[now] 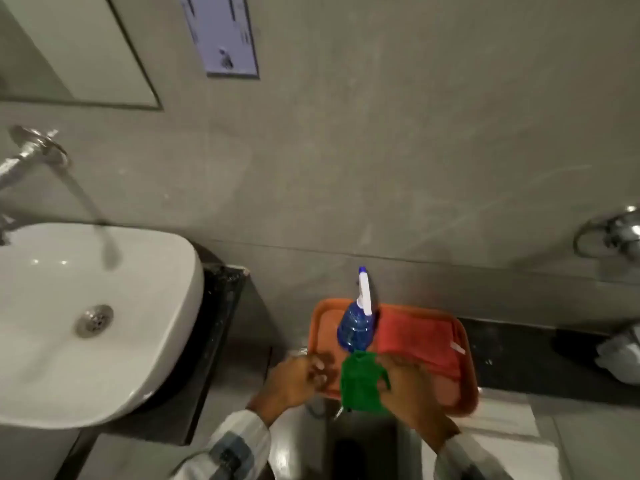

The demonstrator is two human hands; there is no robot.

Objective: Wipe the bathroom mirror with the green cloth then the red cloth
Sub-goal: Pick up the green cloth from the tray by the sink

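Observation:
The green cloth (360, 382) hangs bunched over the near edge of an orange tray (465, 368), gripped by my right hand (412, 389). My left hand (294, 379) hovers just left of it over the tray's near left corner, fingers curled and holding nothing that I can see. The red cloth (415, 337) lies flat in the right half of the tray. A blue spray bottle (356, 327) with a white trigger stands at the tray's back left. The mirror (79, 50) hangs on the wall at the upper left.
A white basin (86, 323) sits at the left on a dark counter (221, 306), with water running from the wall tap (31, 154). A blue notice (221, 32) hangs on the wall. A chrome fitting (613, 233) and crumpled white material (620, 355) are at the right.

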